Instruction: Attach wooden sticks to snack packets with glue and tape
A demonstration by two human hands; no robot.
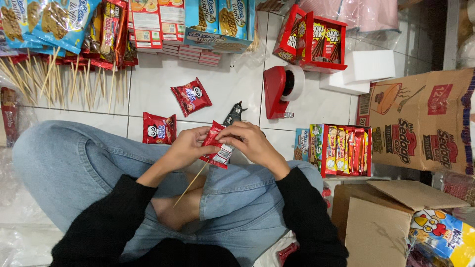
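At the centre of the frame, just above the crossed legs in blue jeans [89, 163], both hands are pinching a small red snack packet [215, 148]. The left hand [185, 148] is closing its fingers on the packet's left edge, while the right hand [252, 143] is curling over its top right, thumb and fingertips pressing it. A thin wooden skewer [190, 184] is running down and left from under the packet; which hand is gripping it I cannot tell. Just beyond the hands, a glue gun [234, 113] is lying on the white tiles, with two more red packets [159, 128] [191, 96] to its left. Farther up, a red tape dispenser [279, 91] is standing, and a bundle of skewers [59, 81] is lying at upper left.
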